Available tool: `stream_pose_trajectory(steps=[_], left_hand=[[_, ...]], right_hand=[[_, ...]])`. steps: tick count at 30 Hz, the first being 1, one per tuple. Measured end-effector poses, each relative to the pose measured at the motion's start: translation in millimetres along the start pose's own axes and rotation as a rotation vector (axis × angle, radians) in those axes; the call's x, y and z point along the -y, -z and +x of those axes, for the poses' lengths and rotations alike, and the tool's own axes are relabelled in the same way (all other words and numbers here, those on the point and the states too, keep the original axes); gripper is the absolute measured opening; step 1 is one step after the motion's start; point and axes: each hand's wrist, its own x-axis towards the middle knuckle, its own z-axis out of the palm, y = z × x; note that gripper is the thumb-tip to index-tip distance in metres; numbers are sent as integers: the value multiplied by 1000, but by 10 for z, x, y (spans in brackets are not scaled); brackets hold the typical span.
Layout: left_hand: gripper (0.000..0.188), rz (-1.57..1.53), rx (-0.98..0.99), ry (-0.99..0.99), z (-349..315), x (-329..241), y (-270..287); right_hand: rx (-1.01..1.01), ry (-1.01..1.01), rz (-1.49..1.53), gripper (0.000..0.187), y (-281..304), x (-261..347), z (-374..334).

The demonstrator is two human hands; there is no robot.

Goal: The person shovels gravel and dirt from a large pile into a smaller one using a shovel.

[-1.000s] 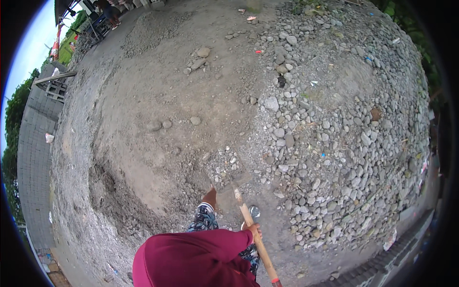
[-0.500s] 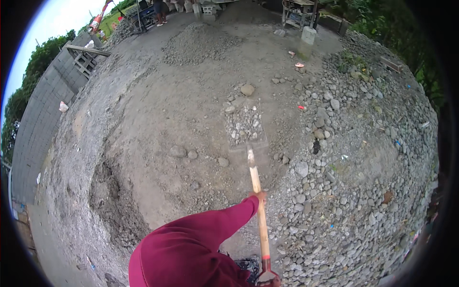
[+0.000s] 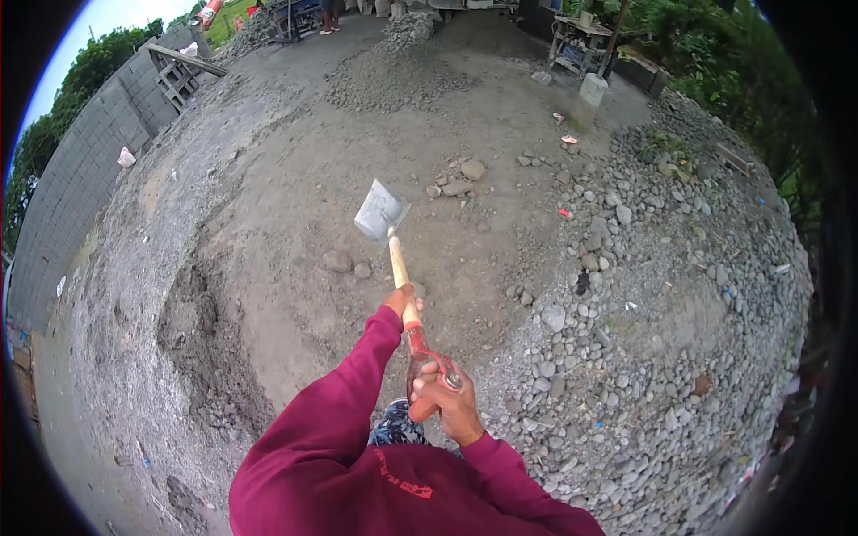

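Observation:
A shovel (image 3: 399,259) with a pale wooden shaft reaches forward from my body. Its flat metal blade (image 3: 380,211) carries no stones and is tilted, apparently raised off the ground. My left hand (image 3: 400,299) wraps round the shaft toward its lower part. My right hand (image 3: 444,400) is closed on the red handle at the near end. Beyond the blade rises a grey gravel pile (image 3: 393,79), with a lighter streak of stones at its far top. To the right of the blade lie a few larger stones (image 3: 472,170) on the dirt.
Loose stones (image 3: 626,375) cover the ground on my right. A rough, dug-up strip (image 3: 210,357) runs along the left. Farther out stand a block wall (image 3: 80,179), a wooden pallet (image 3: 176,82), a concrete post (image 3: 592,89) and a worktable (image 3: 579,45). A person's legs (image 3: 329,15) show at the back.
The stones on the blade are gone, and lighter stones show at the pile's top. The blade has swung left and tilted. Both hands and the handle have come up, nearer each other.

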Motion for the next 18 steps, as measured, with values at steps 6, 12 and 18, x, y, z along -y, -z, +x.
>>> stream_pose_trajectory(steps=[6, 12, 18], left_hand=[[31, -600, -287, 135, -1479, 2307, 1090], [42, -858, -536, 97, -3216, 3654, 1771], [44, -795, -701, -5, -4441, 4666, 2659]], right_hand=[[144, -106, -209, 13, 319, -347, -1121], [241, -389, -319, 16, 527, -988, -2344], [539, -357, -544, 28, 724, -1206, -3783]])
